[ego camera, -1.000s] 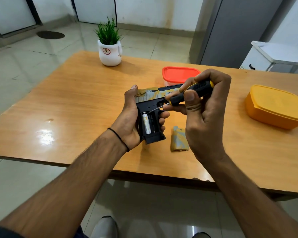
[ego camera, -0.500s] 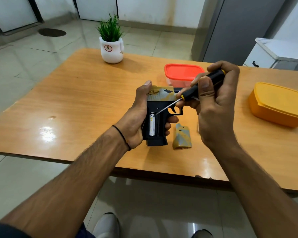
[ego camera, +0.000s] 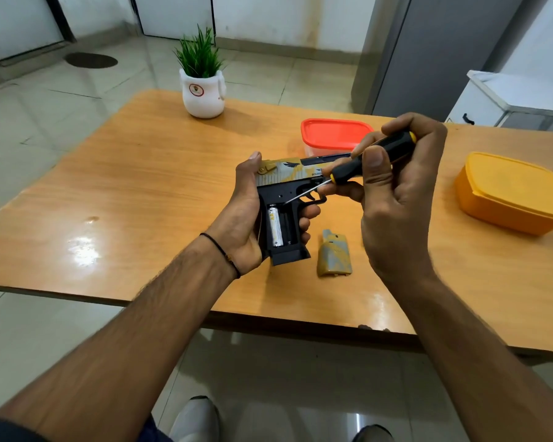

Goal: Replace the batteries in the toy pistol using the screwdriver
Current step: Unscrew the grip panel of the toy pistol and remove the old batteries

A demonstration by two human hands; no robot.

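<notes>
Has squared the toy pistol (ego camera: 288, 177) up to the view over the last second, grip now pointing down, and keeps the screwdriver (ego camera: 358, 164) tip at the upper end of the open grip compartment. Probably means a battery is about to be levered out, so the swap itself is still to do (cover screw clearly already dealt with).

Clasps the grip with the left hand (ego camera: 243, 224), fingers (ego camera: 308, 213) curled round its front edge below the trigger guard, thumb up along the rear of the slide. Pinches the screwdriver handle in the right hand (ego camera: 393, 212), fingers (ego camera: 375, 164) closed round it, thin shaft slanting down-left toward the left thumb side.

Shows one white cylindrical AA battery (ego camera: 275, 226) in the slot nearest the left palm; cannot tell whether the dark slot beside it is empty.

Matte black plastic frame, slide printed in worn yellow and grey. Slim bright steel shaft, black handle with yellow ends. Matching mottled battery cover (ego camera: 333, 253), curved and lying loose on the glossy wooden desk (ego camera: 141, 186), just below the right-hand fingers.
</notes>
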